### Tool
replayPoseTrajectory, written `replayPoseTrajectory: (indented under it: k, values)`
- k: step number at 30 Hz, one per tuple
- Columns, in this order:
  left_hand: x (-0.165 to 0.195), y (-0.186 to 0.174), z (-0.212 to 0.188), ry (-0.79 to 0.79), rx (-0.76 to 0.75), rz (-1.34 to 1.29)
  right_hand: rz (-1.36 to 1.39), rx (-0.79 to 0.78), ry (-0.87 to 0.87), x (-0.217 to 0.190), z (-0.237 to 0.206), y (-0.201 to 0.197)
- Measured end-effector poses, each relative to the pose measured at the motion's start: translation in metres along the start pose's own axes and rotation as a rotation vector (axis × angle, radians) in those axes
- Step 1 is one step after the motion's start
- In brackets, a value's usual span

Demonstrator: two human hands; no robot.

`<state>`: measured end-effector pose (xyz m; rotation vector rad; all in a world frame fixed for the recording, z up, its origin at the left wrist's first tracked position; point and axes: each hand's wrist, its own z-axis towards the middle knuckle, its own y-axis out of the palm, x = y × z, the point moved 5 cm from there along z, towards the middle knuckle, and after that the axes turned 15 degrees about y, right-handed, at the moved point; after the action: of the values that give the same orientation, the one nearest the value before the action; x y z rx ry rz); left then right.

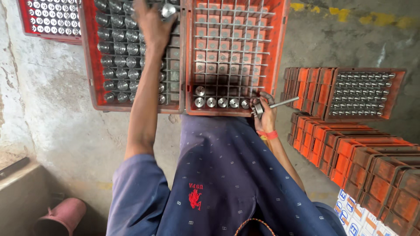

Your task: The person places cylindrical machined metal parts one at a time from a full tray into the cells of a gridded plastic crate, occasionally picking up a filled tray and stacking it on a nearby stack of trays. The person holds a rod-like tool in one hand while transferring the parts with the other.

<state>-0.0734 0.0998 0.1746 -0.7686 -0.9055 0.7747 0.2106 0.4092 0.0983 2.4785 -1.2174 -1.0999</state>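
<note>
My left hand (153, 24), top centre of the frame, is clenched on a round metal part (167, 10) above the full left crate (87, 57). My right hand (264, 116), centre right, is grasping a valve-like steel piece (269, 106) by its head, stem pointing right, at the lower edge of the right crate (280, 52), whose wire grid holds one bottom row of parts (216, 102). Judged: solid steel, heavy, stiff, smooth and likely slippery; best held at the head. Stacked orange crates (358, 144) lie lower right.

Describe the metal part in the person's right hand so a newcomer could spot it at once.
Find the mostly empty orange plastic crate with a wire grid. At its near right corner, the right hand grips a silver metal valve-shaped part. Unlike the slotted neighbours, it lies sideways, stem pointing right.
</note>
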Motion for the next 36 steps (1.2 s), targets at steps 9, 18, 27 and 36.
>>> replayPoseTrajectory:
  k: [9, 18, 27, 36]
  values:
    - [0.002, -0.04, -0.085, -0.23, 0.367, -0.572, -0.098, -0.017, 0.036, 0.007, 0.014, -0.021]
    - [-0.011, 0.016, -0.189, -0.295, -0.314, -0.115, 0.103, -0.056, 0.231, 0.015, 0.029, -0.051]
    - [0.011, 0.028, -0.228, -0.356, -0.481, -0.065, -0.028, 0.044, 0.031, 0.006, 0.006, -0.043]
    - [-0.024, 0.036, -0.213, -0.284, -0.594, -0.194, -0.082, 0.041, 0.061, 0.023, 0.006, -0.023]
